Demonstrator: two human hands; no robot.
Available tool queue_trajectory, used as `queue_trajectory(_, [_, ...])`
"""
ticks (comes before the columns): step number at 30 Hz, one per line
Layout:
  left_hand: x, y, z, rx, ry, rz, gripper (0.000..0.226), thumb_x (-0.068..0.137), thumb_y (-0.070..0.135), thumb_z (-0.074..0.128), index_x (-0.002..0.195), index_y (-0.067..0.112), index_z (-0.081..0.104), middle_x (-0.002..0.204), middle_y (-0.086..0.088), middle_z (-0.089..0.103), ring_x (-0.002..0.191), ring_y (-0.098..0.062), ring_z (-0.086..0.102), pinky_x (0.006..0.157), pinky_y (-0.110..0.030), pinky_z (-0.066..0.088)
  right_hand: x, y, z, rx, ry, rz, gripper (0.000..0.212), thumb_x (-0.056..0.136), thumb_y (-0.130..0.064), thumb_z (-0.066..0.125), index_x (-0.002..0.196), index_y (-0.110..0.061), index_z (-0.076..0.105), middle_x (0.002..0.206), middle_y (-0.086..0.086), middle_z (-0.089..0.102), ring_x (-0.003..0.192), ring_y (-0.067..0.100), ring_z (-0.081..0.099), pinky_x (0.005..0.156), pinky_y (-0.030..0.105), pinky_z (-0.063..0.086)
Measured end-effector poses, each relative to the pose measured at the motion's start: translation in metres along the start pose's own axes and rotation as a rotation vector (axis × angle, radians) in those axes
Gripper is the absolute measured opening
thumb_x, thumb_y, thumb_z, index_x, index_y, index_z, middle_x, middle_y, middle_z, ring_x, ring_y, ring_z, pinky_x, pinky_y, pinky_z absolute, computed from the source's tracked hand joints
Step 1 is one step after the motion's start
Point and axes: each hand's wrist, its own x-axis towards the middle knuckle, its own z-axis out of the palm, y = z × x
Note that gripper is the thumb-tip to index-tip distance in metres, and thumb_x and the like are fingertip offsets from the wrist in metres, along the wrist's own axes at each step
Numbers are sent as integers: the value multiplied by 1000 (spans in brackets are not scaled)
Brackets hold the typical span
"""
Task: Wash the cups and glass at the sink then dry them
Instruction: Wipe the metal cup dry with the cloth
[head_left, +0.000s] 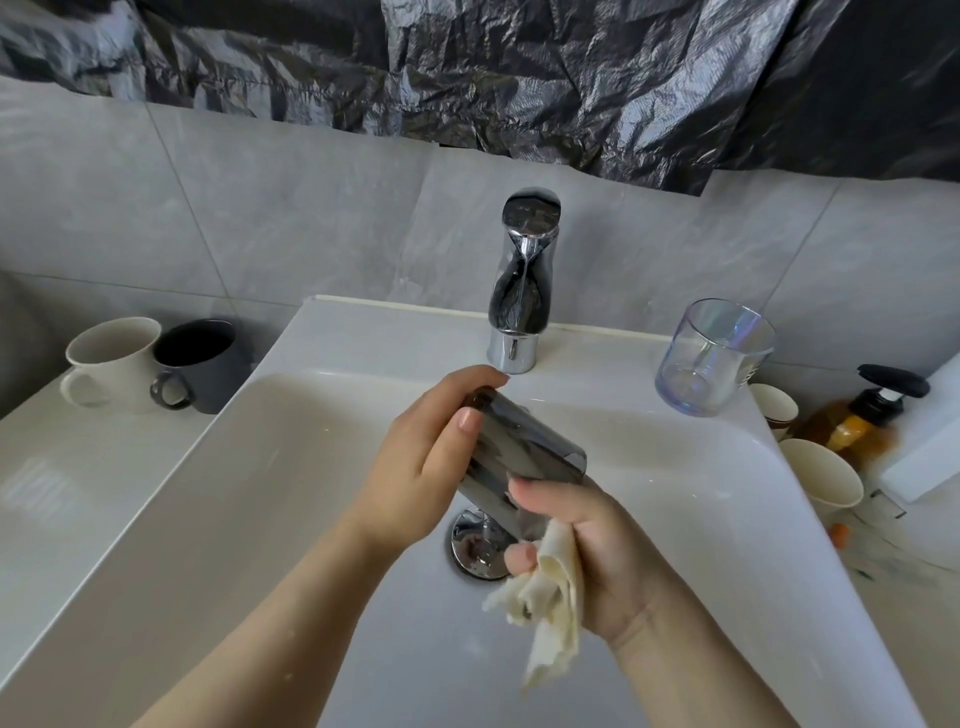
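Held a dark, shiny cup (519, 452) tilted above the sink (249, 493), straight over the drain (475, 553) and in front of the chrome tap (522, 280). Clasped it in the left grip (426, 467), fingers curled round its upper end and thumb laid along its side. Bunched a cream cloth (553, 597) in the right grip (608, 561), clenched on the folds, thumb touching the cup's lower edge, cloth up against the cup's underside and one loose corner hanging toward the basin. Could not tell which end of the cup was the mouth. Had a white mug (111, 364) and a dark grey mug (202, 364) standing upright and close together on the worktop (78, 467) by the sink's back left corner, handles turned toward the near edge. Had a clear glass (714, 356) upright on the sink's back right corner, to the right of the tap. Had two paper cups (821, 473) and an amber soap bottle (862, 421) with a black pump just past the sink's right edge. Faced grey wall tiles (260, 208) under a crumpled black plastic sheet (467, 67).
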Motion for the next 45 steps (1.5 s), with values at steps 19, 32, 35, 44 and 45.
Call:
queue_trajectory(19, [4,6,1,-318,-222,-630,49,78,68,37,110,36,56,78,3,64,58,-14,59,47,-21,43,6,-4,-13,-619,194,-195,23,73,-1,64,87,-16,74,84,2,75,70,18,67,58,28,53])
queue_trajectory(32, [7,8,-13,-224,-306,-380,38,67,52,56,105,50,53,103,-15,56,80,-13,56,67,-27,51,8,-6,-22,-37,105,-24,45,70,-20,67,114,-9,65,95,10,69,75,21,65,41,22,43])
queue_trajectory(35, [9,7,-23,-361,-393,-682,53,58,55,64,106,32,63,95,-6,67,78,-24,67,57,-33,55,10,-6,-26,-309,212,-158,24,65,-11,70,88,-14,73,83,8,71,66,18,65,46,25,46])
queue_trajectory(44, [11,7,-13,-563,-205,-938,47,63,32,75,101,7,61,97,-23,64,70,-32,67,56,-33,58,17,-11,-27,113,458,-182,28,80,-44,59,81,-16,64,67,7,61,40,15,50,47,22,41])
queue_trajectory(45, [11,6,-12,-619,-170,-968,46,61,34,69,98,7,60,94,-22,64,69,-33,66,54,-33,58,16,-14,-30,256,480,-210,34,86,-48,51,84,-17,64,70,8,63,41,16,50,51,23,40])
